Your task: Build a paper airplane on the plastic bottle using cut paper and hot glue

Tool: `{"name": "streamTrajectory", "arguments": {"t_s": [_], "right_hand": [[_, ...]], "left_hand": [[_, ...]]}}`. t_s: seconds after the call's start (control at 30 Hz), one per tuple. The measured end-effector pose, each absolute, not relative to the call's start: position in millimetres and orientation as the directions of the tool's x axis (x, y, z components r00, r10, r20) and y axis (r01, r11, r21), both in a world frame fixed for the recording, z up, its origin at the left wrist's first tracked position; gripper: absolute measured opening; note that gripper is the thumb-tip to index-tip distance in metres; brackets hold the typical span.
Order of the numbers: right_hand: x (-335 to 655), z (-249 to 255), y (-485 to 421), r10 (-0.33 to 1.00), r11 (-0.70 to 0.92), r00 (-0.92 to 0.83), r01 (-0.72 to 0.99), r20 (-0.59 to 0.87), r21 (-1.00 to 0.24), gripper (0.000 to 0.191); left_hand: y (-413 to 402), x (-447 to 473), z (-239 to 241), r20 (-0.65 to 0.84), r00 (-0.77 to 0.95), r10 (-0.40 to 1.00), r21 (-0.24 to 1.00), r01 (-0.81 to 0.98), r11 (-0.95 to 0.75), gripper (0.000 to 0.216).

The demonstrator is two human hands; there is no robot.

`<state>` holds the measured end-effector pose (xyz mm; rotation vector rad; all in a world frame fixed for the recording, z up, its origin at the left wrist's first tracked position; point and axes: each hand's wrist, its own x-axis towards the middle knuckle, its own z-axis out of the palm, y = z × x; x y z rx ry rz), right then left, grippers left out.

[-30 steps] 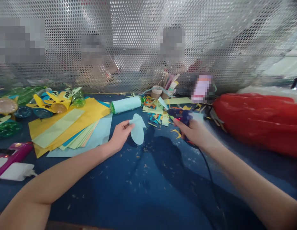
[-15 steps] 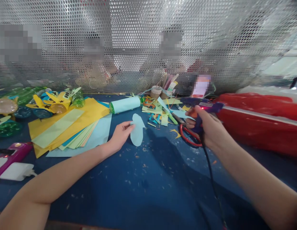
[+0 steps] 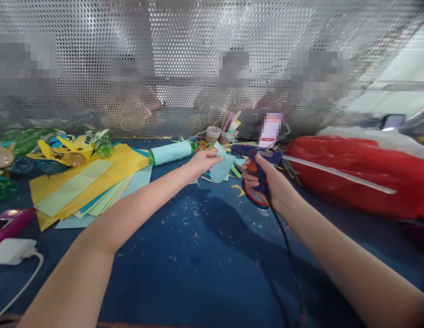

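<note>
Pinched in the fingers of my left hand (image 3: 205, 163) is a light-blue paper cutout (image 3: 222, 168) with rounded lobes. My right hand (image 3: 268, 182) is wrapped round the handle of a dark-blue glue gun (image 3: 261, 173), its nozzle pointing left toward the cutout. A long white glue stick (image 3: 341, 175) sticks out of the gun's back, and a black cord hangs below. Behind the gun lie red-handled scissors (image 3: 255, 198), partly hidden. A green bottle wrapped in light-blue paper (image 3: 172, 153) rests on its side beyond my left hand.
Yellow, green and blue paper sheets (image 3: 125, 157) lie at left, near yellow paper animal figures (image 3: 73, 148) and green bottles. A red plastic bag (image 3: 355, 177) fills the right. Cups of sticks (image 3: 212, 135) and a phone (image 3: 271, 130) stand before a perforated metal screen (image 3: 184, 59); people sit behind it.
My left hand has carried the paper cutout right and slightly up, close to the glue gun's nozzle. The view has shifted a little to the right.
</note>
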<state>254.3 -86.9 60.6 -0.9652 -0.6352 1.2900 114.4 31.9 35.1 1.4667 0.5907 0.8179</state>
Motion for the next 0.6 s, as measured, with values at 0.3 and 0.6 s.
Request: {"name": "streamTrajectory", "arguments": {"t_s": [0.3, 0.6], "right_hand": [[265, 72, -90, 0.859, 0.283, 0.511, -0.458, 0.012, -0.843, 0.026], [269, 59, -85, 0.827, 0.364, 0.536, -0.279, 0.171, -0.889, 0.034]], "left_hand": [[56, 134, 35, 0.017, 0.528, 0.849, 0.983, 0.145, -0.110, 0.010], [72, 148, 73, -0.197, 0.593, 0.781, 0.975, 0.198, 0.096, 0.005]]}}
